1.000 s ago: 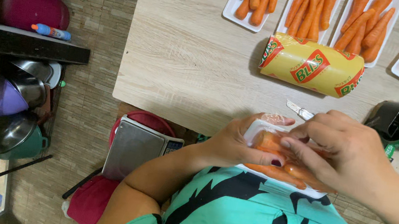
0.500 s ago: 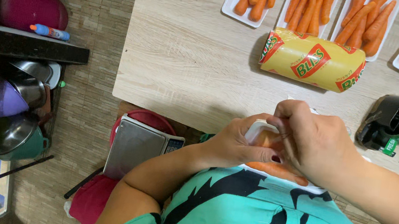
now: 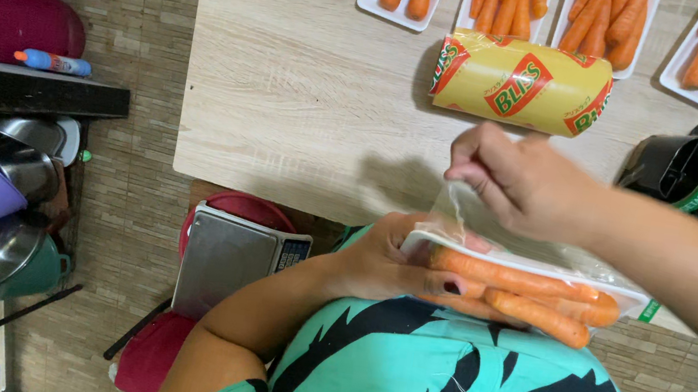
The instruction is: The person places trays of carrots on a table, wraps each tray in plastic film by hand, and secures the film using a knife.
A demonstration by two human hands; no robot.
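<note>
Left hand [image 3: 389,270] was closed around the near end of the white foam tray [image 3: 539,270], thumb on top, fingers under as far as I could tell. It carried the tray level, just off the table edge and close to the chest, probably to leave room for the film to pass beneath.

Right hand [image 3: 520,179] was pinched shut on a sheet of clear cling film [image 3: 464,217], fingertips bunched, drawing the film up and over the tray's far side. The film looked taut from the pinch down to the tray rim, so the pull looked meant to tension it.

The carrots [image 3: 518,288] lay lengthwise on that tray, side by side, a few of them, partly under the film already. One poked out towards the right end.

Just beyond the right hand, the yellow film roll [image 3: 519,83] lay on its side on the wooden table [image 3: 293,79], within reach for tearing off sheets.

Along the far table edge sat more white trays of carrots [image 3: 503,4], unwrapped as far as I could tell.

At right, a black label dispenser with a green roll [image 3: 689,171].

Below the table edge at left, a digital scale [image 3: 231,257] sat on a red stool. Further left stood a rack of metal pots [image 3: 1,211].
</note>
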